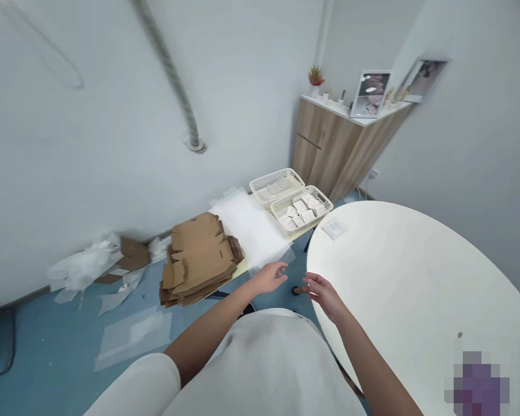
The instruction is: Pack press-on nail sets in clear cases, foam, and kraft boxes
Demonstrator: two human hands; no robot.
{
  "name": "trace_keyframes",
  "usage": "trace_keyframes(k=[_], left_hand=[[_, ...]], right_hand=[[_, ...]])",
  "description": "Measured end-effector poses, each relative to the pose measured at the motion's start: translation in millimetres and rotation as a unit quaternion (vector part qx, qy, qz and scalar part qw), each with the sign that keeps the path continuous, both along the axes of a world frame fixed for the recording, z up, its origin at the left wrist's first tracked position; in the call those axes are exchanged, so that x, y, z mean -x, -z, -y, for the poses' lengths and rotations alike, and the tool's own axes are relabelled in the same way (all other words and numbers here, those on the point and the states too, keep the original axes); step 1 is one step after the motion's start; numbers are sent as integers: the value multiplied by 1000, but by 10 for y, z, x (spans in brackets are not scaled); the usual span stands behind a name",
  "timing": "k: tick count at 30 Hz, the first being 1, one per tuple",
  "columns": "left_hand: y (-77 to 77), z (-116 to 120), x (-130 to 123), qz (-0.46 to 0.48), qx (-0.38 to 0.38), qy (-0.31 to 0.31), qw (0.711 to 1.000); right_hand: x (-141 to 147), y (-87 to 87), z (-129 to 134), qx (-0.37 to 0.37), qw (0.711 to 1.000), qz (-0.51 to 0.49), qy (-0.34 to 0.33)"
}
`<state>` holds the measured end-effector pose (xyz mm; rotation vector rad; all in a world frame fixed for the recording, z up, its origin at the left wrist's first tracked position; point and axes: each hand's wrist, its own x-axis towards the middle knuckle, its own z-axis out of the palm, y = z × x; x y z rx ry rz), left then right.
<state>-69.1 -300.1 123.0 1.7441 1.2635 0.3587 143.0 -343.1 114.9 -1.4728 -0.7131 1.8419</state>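
Observation:
My left hand (270,278) hovers over the gap between the low bench and the round table, fingers spread and nothing in them. Nearest to it is a stack of white foam sheets (250,222). Just left of that lies a pile of flattened brown cardboard boxes (201,249). My right hand (325,293) is at the rim of the round white table (398,266), its fingers loosely bent and apart, holding nothing visible. On the table's far left edge rests a small flat whitish packet (333,228).
Two white plastic baskets (274,184) stand at the bench's far end, the nearer one with several small white packets (301,211). A wooden cabinet (329,136) is in the corner. Scrap wrapping (89,263) lies on the blue floor (60,352). A pixelated patch covers the lower right.

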Motion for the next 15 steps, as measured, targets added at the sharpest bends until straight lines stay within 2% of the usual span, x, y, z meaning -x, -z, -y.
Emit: trace_keyframes(k=[5, 10, 13, 15], left_hand=[[-73, 81, 697, -23, -37, -31, 999], [-67, 174, 1433, -70, -73, -53, 993], [-5, 247, 1815, -133, -99, -58, 984], [52, 303, 2024, -190, -97, -61, 975]], right_hand=[[469, 37, -122, -18, 999, 17, -48], [970, 186, -185, -49, 987, 72, -134], [1346, 261, -261, -77, 967, 131, -206], [1630, 275, -340, -126, 940, 189, -256]])
